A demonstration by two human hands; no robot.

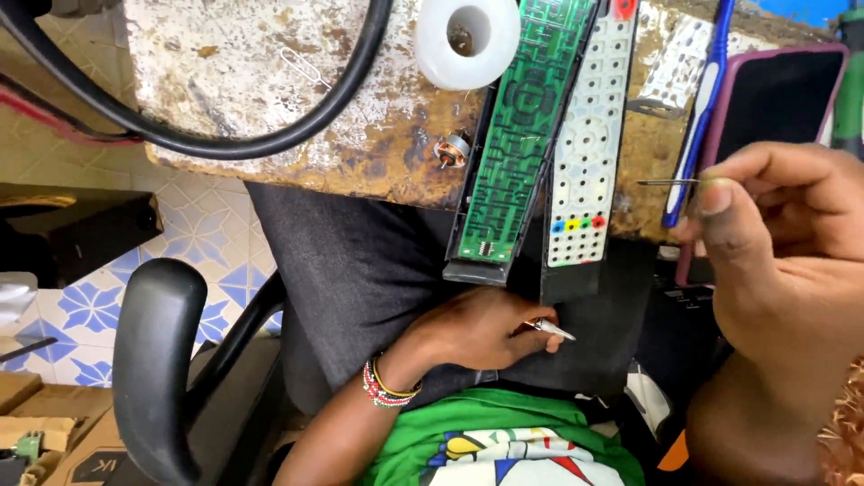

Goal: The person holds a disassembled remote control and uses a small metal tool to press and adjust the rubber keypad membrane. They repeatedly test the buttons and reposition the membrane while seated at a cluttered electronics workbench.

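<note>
My left hand, with a beaded bracelet at the wrist, rests on my dark trousers and holds a small pointed metal tool. Close to the camera, my right hand pinches a thin metal needle between thumb and forefinger, its tip pointing left. Just left of the needle, a white rubber keypad with coloured buttons hangs over the worn table's edge. Beside the keypad lies a green circuit board in a black remote casing.
A blue toothbrush and a phone in a maroon case lie by my right hand. A white tape roll, a black cable and a small metal part are on the table. A black chair armrest stands at the left over the tiled floor.
</note>
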